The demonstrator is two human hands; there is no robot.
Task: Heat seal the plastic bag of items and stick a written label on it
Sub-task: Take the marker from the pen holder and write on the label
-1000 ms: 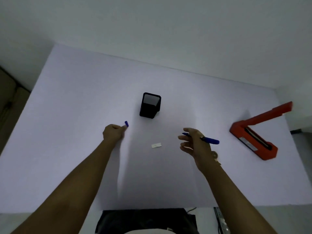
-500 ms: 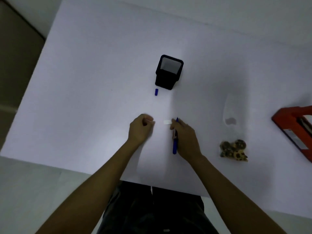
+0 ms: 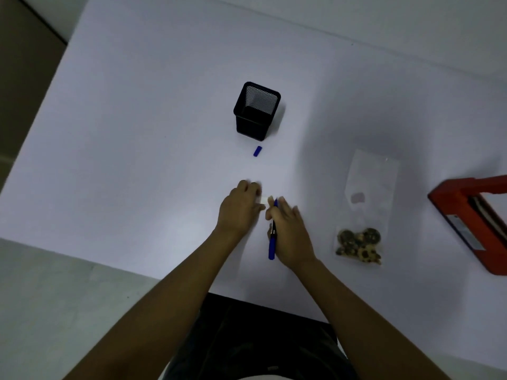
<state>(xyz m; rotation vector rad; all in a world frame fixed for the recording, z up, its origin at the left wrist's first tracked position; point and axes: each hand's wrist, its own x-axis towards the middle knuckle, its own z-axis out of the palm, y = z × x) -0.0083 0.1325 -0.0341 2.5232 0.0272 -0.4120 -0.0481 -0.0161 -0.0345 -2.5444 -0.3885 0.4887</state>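
Here we grip the pen (image 3: 272,244) in our right hand (image 3: 290,237), tip at the label (image 3: 265,200), which our left hand (image 3: 240,211) pins to the table (image 3: 137,133).

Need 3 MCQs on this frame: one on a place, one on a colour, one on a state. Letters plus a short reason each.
1. Where is the pen cap?
A. on the pen
B. on the table just in front of the black mesh cup
C. inside the bag

2. What colour is the heat sealer?
A. red
B. green
C. white

3. What is the right hand doing?
A. resting empty
B. holding the bag
C. holding the blue pen, tip at the small label

Answers: B, the cap lies loose below the cup. A, its body at the right edge is red. C, the pen sits in that hand while the left hand steadies the label.
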